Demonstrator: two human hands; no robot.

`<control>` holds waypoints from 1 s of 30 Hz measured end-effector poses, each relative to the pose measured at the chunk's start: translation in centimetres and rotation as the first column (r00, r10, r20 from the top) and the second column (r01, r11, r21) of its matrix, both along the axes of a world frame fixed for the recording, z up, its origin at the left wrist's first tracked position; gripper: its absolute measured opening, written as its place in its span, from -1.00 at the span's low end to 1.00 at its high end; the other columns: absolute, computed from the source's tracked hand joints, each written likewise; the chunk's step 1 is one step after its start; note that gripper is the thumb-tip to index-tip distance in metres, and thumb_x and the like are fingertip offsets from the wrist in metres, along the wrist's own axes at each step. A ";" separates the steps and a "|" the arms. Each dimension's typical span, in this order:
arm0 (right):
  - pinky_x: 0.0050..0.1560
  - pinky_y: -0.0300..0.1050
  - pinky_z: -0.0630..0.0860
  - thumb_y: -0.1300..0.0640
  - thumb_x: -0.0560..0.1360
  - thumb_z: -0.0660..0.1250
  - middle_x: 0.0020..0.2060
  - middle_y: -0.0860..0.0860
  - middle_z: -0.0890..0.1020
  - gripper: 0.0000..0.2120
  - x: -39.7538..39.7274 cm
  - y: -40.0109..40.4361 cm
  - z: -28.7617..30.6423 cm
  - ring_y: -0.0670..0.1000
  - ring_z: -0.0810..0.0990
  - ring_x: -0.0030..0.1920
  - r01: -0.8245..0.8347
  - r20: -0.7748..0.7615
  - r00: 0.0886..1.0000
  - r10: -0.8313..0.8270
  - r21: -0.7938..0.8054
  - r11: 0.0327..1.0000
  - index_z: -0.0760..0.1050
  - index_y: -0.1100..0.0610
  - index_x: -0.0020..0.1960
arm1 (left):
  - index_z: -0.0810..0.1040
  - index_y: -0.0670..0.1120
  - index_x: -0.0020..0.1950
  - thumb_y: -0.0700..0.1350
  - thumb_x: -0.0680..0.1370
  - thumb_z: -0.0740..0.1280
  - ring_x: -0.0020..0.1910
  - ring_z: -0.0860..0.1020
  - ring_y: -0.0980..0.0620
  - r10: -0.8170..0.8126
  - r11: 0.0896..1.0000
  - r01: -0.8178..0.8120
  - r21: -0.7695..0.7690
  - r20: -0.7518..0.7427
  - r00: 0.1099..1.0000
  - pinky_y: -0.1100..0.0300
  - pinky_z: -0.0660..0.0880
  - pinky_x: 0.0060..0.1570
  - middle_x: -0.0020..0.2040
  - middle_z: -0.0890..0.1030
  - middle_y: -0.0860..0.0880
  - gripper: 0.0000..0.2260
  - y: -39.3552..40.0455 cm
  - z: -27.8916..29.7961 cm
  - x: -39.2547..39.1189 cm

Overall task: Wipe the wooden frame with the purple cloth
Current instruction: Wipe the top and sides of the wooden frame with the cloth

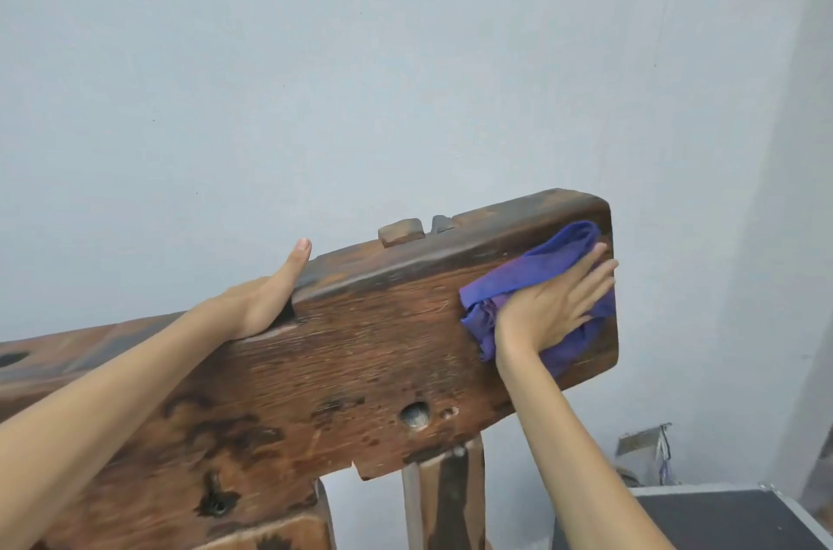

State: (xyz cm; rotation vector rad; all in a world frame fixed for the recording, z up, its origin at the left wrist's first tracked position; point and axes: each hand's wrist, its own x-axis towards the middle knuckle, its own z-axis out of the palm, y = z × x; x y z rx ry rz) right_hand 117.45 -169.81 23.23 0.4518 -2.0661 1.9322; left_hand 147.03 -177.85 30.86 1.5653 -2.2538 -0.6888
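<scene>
The wooden frame (360, 351) is a thick, dark brown, worn beam that runs from the lower left up to a rounded end at the right. It has a round hole in its face and pegs on top. The purple cloth (532, 279) lies bunched on the beam's front face near the right end. My right hand (556, 301) presses flat on the cloth with fingers spread, pointing right. My left hand (266, 295) rests on the beam's top edge, thumb up, fingers hidden behind the wood.
A pale grey wall (360, 53) fills the background close behind the beam. Wooden posts (446, 500) support the beam from below. A black case with metal edging (721, 518) sits at the lower right, with a crumpled bag (644, 450) behind it.
</scene>
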 end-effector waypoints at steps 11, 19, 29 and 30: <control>0.61 0.09 0.10 0.10 0.50 0.42 0.56 0.05 0.38 -0.46 10.0 0.5 -4.6 0.10 0.20 0.63 -0.403 -0.867 -0.118 0.485 0.488 0.774 0.50 0.00 0.48 | 0.68 -0.16 0.08 0.57 0.42 -0.37 0.18 0.52 -0.38 -0.012 1.000 0.011 -0.009 -0.170 0.985 -0.19 0.33 0.30 0.06 0.63 -0.33 0.07 0.8 -0.1 0.4; 0.43 0.30 0.32 -0.01 0.51 0.20 0.52 0.11 0.43 -0.45 -8.4 3.6 2.8 0.18 0.36 0.55 -0.084 -0.904 0.271 0.330 0.319 0.944 0.45 -0.01 0.50 | 0.34 -0.08 -0.33 0.52 0.39 -0.44 -0.23 0.45 -0.07 0.022 0.995 -0.034 -0.099 -0.120 0.993 -0.01 0.36 0.05 -0.31 0.50 -0.08 -0.18 1.5 -0.3 -0.3; 0.04 0.04 0.33 -0.23 0.51 -0.03 0.06 0.01 0.65 -0.53 -6.7 -1.9 15.7 0.12 0.55 0.03 -0.047 -0.112 0.837 0.536 0.960 0.274 0.55 0.01 0.01 | 0.58 -0.18 -0.05 0.50 0.42 -0.43 -0.09 0.53 -0.05 0.039 0.990 -0.049 -0.134 -0.079 0.996 0.04 0.29 0.05 -0.14 0.60 -0.09 0.01 0.6 -0.3 -0.8; 0.16 0.07 0.35 -0.22 0.55 -0.05 0.21 0.05 0.63 -0.50 -4.5 -2.9 15.6 0.14 0.54 0.16 -0.076 -0.072 0.797 0.600 0.973 0.218 0.55 0.03 0.11 | 0.58 -0.14 -0.05 0.52 0.40 -0.44 -0.06 0.52 -0.09 0.043 0.991 -0.054 -0.124 -0.089 0.995 0.03 0.29 0.06 -0.13 0.58 -0.09 0.00 0.6 -0.3 -0.8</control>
